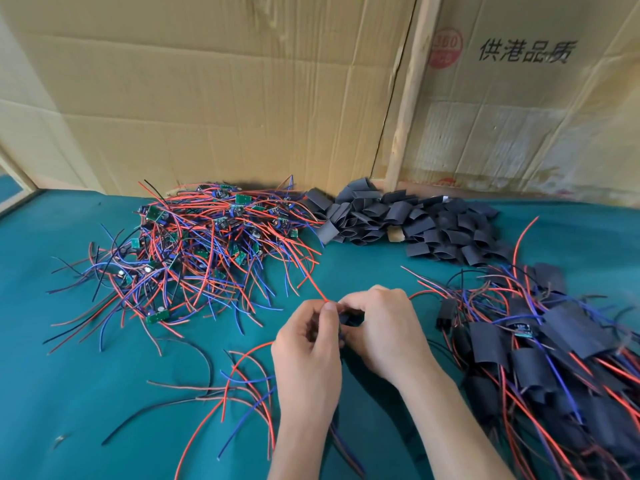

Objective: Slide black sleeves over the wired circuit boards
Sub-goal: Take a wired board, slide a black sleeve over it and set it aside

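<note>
Both forearms come in from the bottom edge, and our hands meet just above the green surface (62,341). Left of the grip and nearest us, loose red, blue and black wires (239,386) trail across the cloth; farther left and beyond, the pile of unsleeved boards (207,244) sits in its tangle of leads.

At the grip itself, our left hand (308,344) has fingers curled, pinching a red wire (313,282) that runs up and away from the thumb. Our right hand (381,327) is curled around a black sleeve (351,318), which shows only as a dark patch between the two hands. The circuit board we are working on is hidden inside the fingers, so we cannot tell how far into the sleeve it sits, if at all.

Beyond the grip and to its right lies the heap of empty sleeves (415,223) against the cardboard wall (242,98). Right of the grip, the finished pile (554,358) spreads toward us.

We judge the sleeving of this piece to be under way. The risks from here: a corner of the board or a tall part could catch the sleeve mouth and buckle it; pulling on the red wire alone could strain its solder joint; and a stray lead could stay outside the sleeve or snag the loose wires lying under our left wrist.
</note>
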{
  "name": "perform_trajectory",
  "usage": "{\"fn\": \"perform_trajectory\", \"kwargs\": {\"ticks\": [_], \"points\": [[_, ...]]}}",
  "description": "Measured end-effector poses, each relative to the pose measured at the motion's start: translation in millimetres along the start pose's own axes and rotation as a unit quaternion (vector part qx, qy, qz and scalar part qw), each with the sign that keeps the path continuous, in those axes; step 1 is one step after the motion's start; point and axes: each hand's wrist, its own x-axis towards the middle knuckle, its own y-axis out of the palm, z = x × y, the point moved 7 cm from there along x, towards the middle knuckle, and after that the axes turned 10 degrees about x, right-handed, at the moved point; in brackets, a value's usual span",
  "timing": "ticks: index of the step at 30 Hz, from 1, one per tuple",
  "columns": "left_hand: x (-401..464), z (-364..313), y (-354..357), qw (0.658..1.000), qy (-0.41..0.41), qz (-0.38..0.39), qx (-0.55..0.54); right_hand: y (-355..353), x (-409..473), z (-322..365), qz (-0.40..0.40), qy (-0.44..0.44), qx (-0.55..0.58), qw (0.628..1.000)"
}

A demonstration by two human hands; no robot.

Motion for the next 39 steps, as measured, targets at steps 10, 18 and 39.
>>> {"fn": "perform_trajectory", "kwargs": {"ticks": [10,18,39], "points": [[-3,-4,-2,0.999,0.005,-0.01,0.038,-19,2,-14,-0.088,0.037,0.198,0.975],[-8,-15,7,0.989,0.063,0.017,0.13,-67,-1,-31,-0.2,0.092,0.554,0.803],[-14,-25,14,0.964,0.142,0.021,0.222,-100,1,4,-0.235,-0.023,0.467,0.852]]}}
